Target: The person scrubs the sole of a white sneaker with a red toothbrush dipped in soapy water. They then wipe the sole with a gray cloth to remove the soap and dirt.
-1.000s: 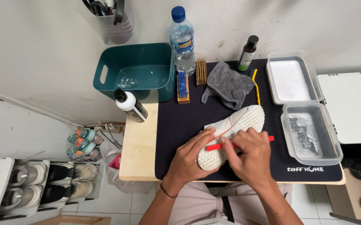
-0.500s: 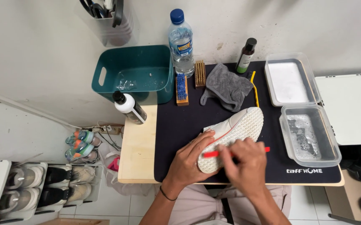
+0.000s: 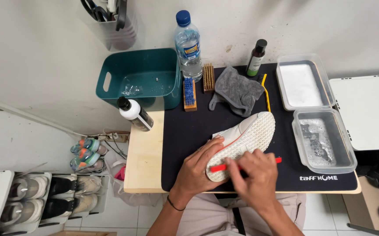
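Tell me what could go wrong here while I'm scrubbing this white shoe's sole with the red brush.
The shoe is steadied only by the left hand near the mat's front edge, so a hard stroke from the right hand with the red brush might push it off. The tray of soapy water sits close to the brush's handle end; a wide stroke could knock it and spill. The bottle lying on bare wood may roll.

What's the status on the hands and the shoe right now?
Left hand steadies white shoe, sole up, on black mat. Right hand grips red brush across the sole. Soapy water tray sits apart, right of shoe.
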